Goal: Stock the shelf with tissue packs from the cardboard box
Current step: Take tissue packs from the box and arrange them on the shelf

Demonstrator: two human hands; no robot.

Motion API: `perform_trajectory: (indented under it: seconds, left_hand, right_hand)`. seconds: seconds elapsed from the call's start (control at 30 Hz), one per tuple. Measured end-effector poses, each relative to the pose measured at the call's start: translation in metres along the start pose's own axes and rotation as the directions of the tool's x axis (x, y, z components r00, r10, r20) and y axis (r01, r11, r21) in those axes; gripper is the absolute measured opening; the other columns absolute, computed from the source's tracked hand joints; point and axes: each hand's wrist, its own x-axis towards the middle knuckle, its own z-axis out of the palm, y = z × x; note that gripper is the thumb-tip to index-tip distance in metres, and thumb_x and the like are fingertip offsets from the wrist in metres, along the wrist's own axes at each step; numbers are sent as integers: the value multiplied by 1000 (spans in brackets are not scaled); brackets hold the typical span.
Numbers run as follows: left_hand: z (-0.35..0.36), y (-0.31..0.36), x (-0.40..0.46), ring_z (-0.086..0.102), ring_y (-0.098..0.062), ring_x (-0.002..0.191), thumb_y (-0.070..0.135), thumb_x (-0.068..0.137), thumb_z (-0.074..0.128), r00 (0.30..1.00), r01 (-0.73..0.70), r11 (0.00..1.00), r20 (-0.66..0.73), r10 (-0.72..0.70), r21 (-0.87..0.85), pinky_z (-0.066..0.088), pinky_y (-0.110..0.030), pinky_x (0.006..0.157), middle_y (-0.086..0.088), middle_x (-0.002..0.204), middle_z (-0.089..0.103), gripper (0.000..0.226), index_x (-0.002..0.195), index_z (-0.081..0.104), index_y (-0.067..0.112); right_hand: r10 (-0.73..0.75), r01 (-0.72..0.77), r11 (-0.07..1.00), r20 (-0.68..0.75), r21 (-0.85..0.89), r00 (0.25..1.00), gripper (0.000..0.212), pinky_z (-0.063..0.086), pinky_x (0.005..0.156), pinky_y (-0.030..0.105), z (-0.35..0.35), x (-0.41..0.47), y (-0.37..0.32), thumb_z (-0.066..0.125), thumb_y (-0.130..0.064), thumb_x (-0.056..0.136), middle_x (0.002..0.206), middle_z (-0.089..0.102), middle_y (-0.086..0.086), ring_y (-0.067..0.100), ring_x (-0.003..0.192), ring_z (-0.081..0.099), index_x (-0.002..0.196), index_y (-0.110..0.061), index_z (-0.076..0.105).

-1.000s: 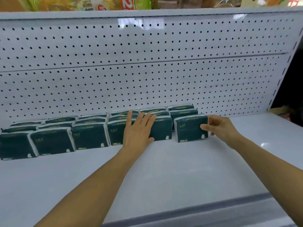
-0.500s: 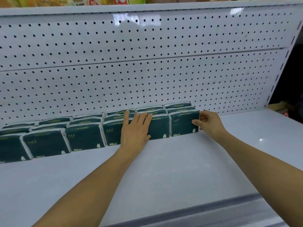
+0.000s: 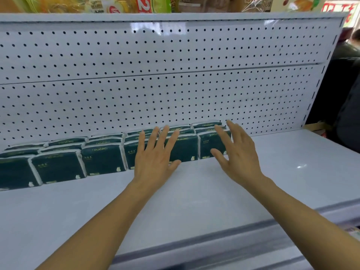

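Here, left hand (image 3: 155, 162) fingers spread, right hand (image 3: 236, 155) likewise, before tissue packs (image 3: 103, 159), grasping nothing.

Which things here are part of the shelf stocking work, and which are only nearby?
Part of the job:
- tissue packs, dark green, in rows at the back
- shelf, white
- left hand, open in front of the packs
- right hand, open by the rightmost pack

Only nearby:
- pegboard back panel
- snack bags on the shelf above

tissue packs (image 3: 103, 160) in rows on shelf (image 3: 194, 191), against rear pegboard (image 3: 175, 94)
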Motion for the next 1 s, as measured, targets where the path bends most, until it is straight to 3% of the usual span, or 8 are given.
perform_trajectory:
  seconds: [0.1, 0.17, 0.37, 0.67, 0.83, 0.9, 1.0]
  left_hand:
    - [-21, -11, -31, 42, -28, 138, 59, 90, 52, 991, -12, 995, -134, -1, -97, 29, -52, 115, -5, 152, 42, 80, 155, 21, 26]
    - [-37, -22, -58, 53, -27, 126, 57, 89, 52, 978, -4, 992, -208, -23, -127, 40, -49, 106, -5, 141, 54, 74, 152, 33, 22]
    - [-81, -68, -158, 56, -26, 119, 54, 91, 48, 973, 72, 980, -204, -109, -183, 45, -47, 102, -4, 132, 60, 59, 138, 50, 19]
    - [-133, -185, -364, 54, -23, 117, 46, 93, 51, 958, 193, 968, -183, -222, -161, 43, -38, 94, -3, 129, 61, 52, 134, 57, 15]
    - [-149, -256, -483, 54, -22, 109, 43, 90, 54, 939, 330, 939, -73, -337, -94, 50, -37, 76, -2, 124, 61, 51, 134, 55, 18]
    - [-148, -282, -527, 56, -24, 112, 46, 91, 53, 913, 407, 912, 52, -405, -47, 52, -38, 78, -4, 128, 59, 53, 137, 52, 18]
    - [-139, -311, -586, 58, -29, 117, 45, 92, 62, 818, 534, 845, 258, -514, -9, 52, -41, 82, -6, 134, 57, 60, 142, 47, 18]
  right_hand:
    - [-42, 42, 999, 12, -3, 999, 62, 47, 93, 46, -20, -22, -40, 39, -51, 93, 145, 46, 9, 32, 124, 51, 147, -20, 38]
    - [-51, 51, 999, 17, 10, 999, 62, 51, 85, 42, -30, -39, -68, 36, -53, 94, 140, 52, 7, 29, 117, 57, 145, -18, 42]
    - [-141, 136, 986, 54, 99, 989, 54, 52, 81, 41, -40, -96, -170, 40, -50, 95, 134, 57, 8, 30, 114, 59, 135, -16, 53]
    - [-328, 279, 912, 127, 301, 936, 51, 51, 84, 43, -31, -189, -368, 43, -45, 94, 133, 57, 9, 31, 115, 57, 133, -15, 55]
    - [-463, 364, 820, 140, 441, 875, 48, 51, 78, 40, -16, -246, -474, 44, -42, 94, 127, 59, 8, 30, 107, 59, 129, -13, 58]
    - [-520, 372, 786, 204, 494, 829, 47, 53, 79, 41, -4, -270, -508, 43, -42, 94, 127, 59, 7, 30, 108, 58, 130, -15, 57]
    - [-600, 355, 753, 358, 553, 715, 45, 51, 85, 43, 21, -308, -547, 48, -41, 94, 127, 58, 5, 29, 113, 55, 133, -18, 55]
